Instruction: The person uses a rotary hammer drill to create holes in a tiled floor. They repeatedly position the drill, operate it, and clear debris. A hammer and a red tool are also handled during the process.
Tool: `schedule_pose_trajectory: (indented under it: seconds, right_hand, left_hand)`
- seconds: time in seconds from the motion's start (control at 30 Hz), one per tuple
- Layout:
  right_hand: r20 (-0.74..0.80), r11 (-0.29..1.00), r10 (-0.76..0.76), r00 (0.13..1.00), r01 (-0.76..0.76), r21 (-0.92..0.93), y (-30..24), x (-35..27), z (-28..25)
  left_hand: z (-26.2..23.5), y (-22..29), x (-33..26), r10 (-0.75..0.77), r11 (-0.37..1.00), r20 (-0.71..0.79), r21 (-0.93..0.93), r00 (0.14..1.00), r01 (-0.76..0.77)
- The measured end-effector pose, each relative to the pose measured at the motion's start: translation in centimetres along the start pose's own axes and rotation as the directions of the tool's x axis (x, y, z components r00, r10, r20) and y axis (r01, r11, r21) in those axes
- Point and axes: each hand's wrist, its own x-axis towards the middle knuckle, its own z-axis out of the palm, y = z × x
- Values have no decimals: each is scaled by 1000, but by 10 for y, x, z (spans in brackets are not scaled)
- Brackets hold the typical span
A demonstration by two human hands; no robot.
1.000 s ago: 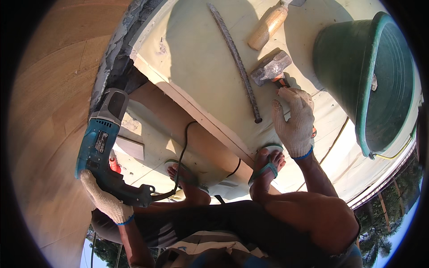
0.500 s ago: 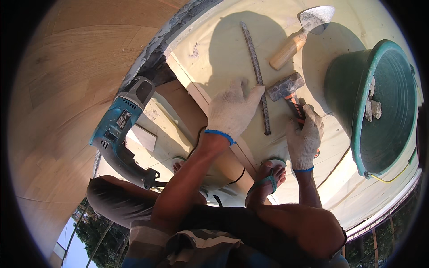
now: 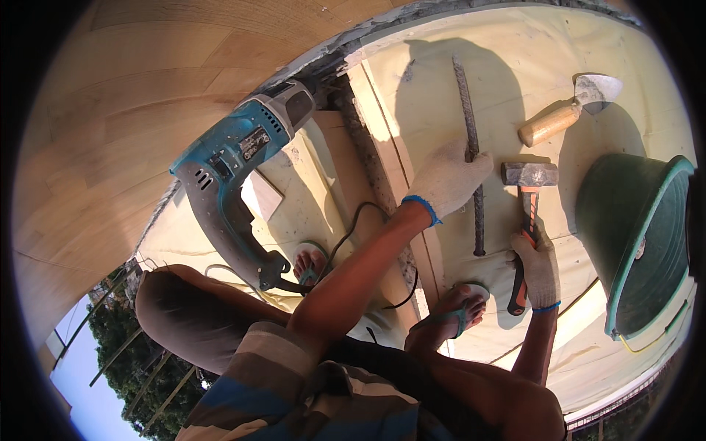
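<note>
**Editor:** Where is the dark, ribbed steel rod (image 3: 466, 110)?

**Operator:** Over pale yellow sheeting (image 3: 529, 44), right of centre on my remote feed, with the white-gloved left hand (image 3: 443, 178) closed around its middle. Beside it, the white-gloved right hand (image 3: 540, 273) wraps the black-and-orange handle of a steel-headed hammer (image 3: 529, 175). The hands are apart.

**Editor:** Farther out?

**Operator:** A wooden-handled trowel with a grey metal blade (image 3: 555, 123), then a round green plastic bucket (image 3: 612, 195) at far right. At left, a teal-and-black power drill (image 3: 235, 158) beside a brown wood-grained surface (image 3: 110, 169).

**Editor:** Any hazards?

**Operator:** In my judgement, a loose glove could let the rod twist, and a careless hammer swing could strike the left fingers. The thin black cord (image 3: 356, 217) could snag a foot and tug the drill.
</note>
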Motion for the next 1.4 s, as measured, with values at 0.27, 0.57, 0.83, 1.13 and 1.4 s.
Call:
schedule_pose_trajectory:
  seconds: [0.27, 0.57, 0.83, 1.13, 1.4]
  right_hand:
    - [-32, 987, 29, 999, -24, 156, 7, -6, 32]
    - [-76, 991, -64, 995, 73, 114, 12, -6, 47]
    - [-87, 985, -132, 987, 140, 98, 24, -1, 49]
    - [-250, 962, -220, 943, 252, 107, 28, -14, 56]
    - [-345, 933, -201, 917, 287, 219, 36, -9, 54]
  left_hand:
    - [-12, -29, -7, -4, 675, -148, -731, 989, -106]
    - [-13, -25, -13, -27, 353, -318, -890, 948, -289]
    - [25, -19, -26, -60, 474, -191, -869, 980, -141]
    - [58, -30, -28, 18, 871, -223, -475, 975, -125]
    - [-5, -104, -176, 210, 858, 539, 298, 816, -418]
